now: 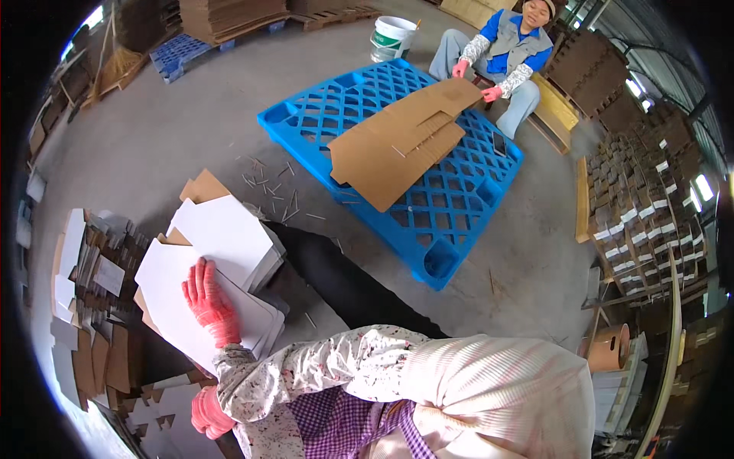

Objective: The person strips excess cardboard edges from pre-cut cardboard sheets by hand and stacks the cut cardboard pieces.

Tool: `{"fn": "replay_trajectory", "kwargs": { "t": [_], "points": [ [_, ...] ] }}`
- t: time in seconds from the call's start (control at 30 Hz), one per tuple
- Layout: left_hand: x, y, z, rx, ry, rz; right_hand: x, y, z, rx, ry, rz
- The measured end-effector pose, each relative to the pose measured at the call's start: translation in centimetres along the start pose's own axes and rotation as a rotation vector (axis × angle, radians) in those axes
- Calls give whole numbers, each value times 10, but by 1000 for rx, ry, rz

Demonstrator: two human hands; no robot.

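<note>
My right hand (209, 301), in a red-pink knit glove, lies flat with its fingers stretched out on a stack of white die-cut cardboard sheets (172, 287). Brown undersides show at the edges of these sheets. A second white stack (222, 237) sits just beyond, partly under the first. Lower down, close to my body, my left hand (211, 413) wears a matching glove and has its fingers curled. Whatever it grips is hidden; more white cut cardboard (164, 421) lies beside it.
Ahead stands a blue plastic pallet (459, 229) bearing a brown cardboard sheet (405, 141) and a phone (499, 144). A co-worker's gloved hands (492, 93) touch the sheet's far end. Thin scraps (267, 183) litter the floor. Cardboard piles (107, 306) stand left, a white bucket (394, 37) beyond.
</note>
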State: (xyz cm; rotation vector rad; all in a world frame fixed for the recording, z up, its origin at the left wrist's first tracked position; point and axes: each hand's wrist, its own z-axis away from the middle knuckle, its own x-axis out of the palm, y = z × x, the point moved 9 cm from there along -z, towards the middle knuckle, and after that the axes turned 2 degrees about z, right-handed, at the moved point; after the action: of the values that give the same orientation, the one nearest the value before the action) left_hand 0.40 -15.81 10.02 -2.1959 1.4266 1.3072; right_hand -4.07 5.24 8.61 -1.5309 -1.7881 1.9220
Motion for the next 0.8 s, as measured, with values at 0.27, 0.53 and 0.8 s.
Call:
{"fn": "replay_trajectory", "kwargs": {
  "t": [0.27,0.53,0.8],
  "points": [
    [-7,-16,7,-16,-19,-38,2,-12,-1,114,-130,9],
    [-6,-12,6,-6,4,-15,16,3,-11,25,-145,-26],
    [-1,-29,10,-48,-14,29,-94,-54,77,-266,152,-169]
  ]
}}
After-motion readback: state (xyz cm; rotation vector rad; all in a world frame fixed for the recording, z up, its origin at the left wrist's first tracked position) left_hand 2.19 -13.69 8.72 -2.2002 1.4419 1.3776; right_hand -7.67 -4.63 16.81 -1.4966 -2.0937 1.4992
